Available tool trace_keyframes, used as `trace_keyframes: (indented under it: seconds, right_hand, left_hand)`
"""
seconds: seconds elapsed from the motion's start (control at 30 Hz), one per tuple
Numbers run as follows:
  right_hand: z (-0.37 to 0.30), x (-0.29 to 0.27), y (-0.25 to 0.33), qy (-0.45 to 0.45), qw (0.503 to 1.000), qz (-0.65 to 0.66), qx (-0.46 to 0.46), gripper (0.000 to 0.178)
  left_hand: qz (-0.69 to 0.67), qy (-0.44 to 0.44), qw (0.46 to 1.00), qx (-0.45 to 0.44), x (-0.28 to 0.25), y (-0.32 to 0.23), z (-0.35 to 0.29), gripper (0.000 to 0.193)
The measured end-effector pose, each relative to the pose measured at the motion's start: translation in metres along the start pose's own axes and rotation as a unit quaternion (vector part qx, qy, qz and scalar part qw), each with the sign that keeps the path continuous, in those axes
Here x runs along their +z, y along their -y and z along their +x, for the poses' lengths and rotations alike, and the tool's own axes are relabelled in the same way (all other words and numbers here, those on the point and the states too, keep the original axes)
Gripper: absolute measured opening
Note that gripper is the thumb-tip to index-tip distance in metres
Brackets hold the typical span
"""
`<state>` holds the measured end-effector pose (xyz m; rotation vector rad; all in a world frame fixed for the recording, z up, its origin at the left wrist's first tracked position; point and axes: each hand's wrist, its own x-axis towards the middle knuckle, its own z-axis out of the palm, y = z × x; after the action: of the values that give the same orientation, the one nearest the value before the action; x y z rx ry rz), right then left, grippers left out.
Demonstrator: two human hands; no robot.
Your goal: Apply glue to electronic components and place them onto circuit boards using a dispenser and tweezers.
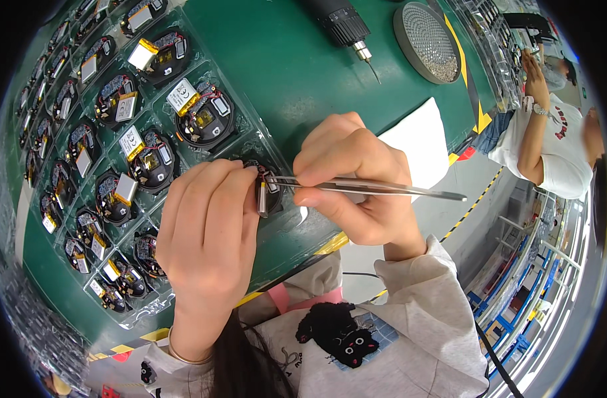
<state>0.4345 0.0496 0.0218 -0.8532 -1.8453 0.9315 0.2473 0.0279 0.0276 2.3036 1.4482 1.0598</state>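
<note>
Head-ht. L fisheye cam, downward, close

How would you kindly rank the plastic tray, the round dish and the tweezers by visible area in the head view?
1. Plastic tray
2. Round dish
3. Tweezers, long but thin

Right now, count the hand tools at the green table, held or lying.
2. The tweezers are in the right hand; the driver lies on the table, left of the round dish. Others may be hidden.
</note>
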Motion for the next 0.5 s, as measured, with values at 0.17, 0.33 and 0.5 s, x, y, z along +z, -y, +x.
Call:
trace_keyframes:
  seconds: [0.17,0.33,0.5]
  right_hand:
    - [0.0015,-0.0022,-0.0001,0.013,0.999,-0.027,-0.037,0.021]
    - [0.0017,-0.0006,-0.0003,0.015,0.998,-0.036,-0.046,0.022]
    - [0.0011,0.002,-0.0019,0.005,0.998,-0.044,-0.039,0.022]
  left_hand:
    - [-0.007,-0.004,1.0,-0.004,0.0011,0.0003,0.0028,0.03]
    - [-0.017,-0.006,1.0,-0.004,-0.0005,0.0019,0.003,0.032]
    - [-0.009,0.029,0.999,-0.012,-0.0054,0.002,0.0045,0.032]
